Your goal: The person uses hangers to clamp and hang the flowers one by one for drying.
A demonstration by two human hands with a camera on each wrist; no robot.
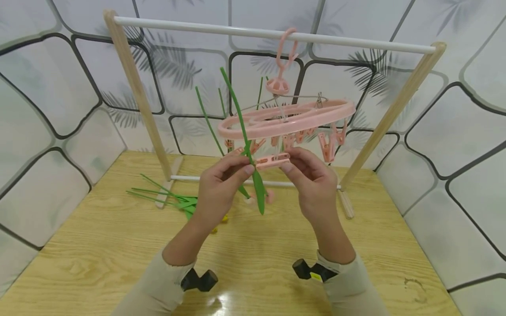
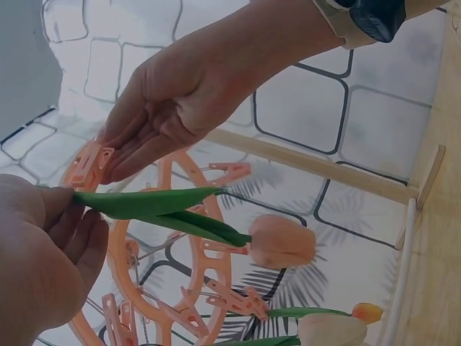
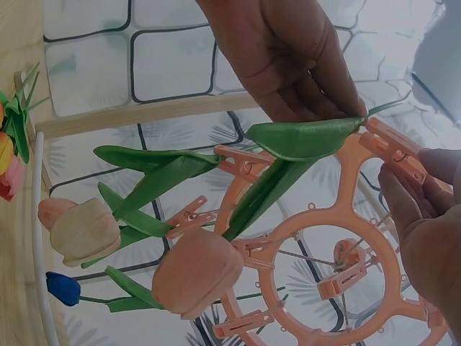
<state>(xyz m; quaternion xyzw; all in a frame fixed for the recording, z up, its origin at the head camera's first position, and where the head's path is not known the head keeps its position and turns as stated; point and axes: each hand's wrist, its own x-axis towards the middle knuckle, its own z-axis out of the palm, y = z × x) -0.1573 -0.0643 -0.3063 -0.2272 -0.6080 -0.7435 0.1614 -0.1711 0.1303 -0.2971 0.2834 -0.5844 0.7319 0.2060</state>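
In the head view my left hand (image 1: 221,186) pinches the green stem of an artificial tulip (image 1: 258,188) between thumb and fingers. The tulip hangs head down, its pink bloom (image 2: 282,241) clear in the left wrist view. My right hand (image 1: 316,186) pinches the outer end of a pink clothes peg (image 1: 272,161), which hangs from a round pink drying rack (image 1: 284,120). The peg's other end meets the stem at my left fingertips; whether its mouth is around the stem I cannot tell. Other tulips, one white (image 3: 85,232) and one blue (image 3: 63,288), hang head down from the rack.
The rack's hook (image 1: 282,57) hangs on the white bar (image 1: 221,30) of a wooden stand (image 1: 136,92). More tulips (image 1: 186,202) lie on the wooden table (image 1: 99,245) at the left. Several pegs (image 1: 327,147) dangle around the ring.
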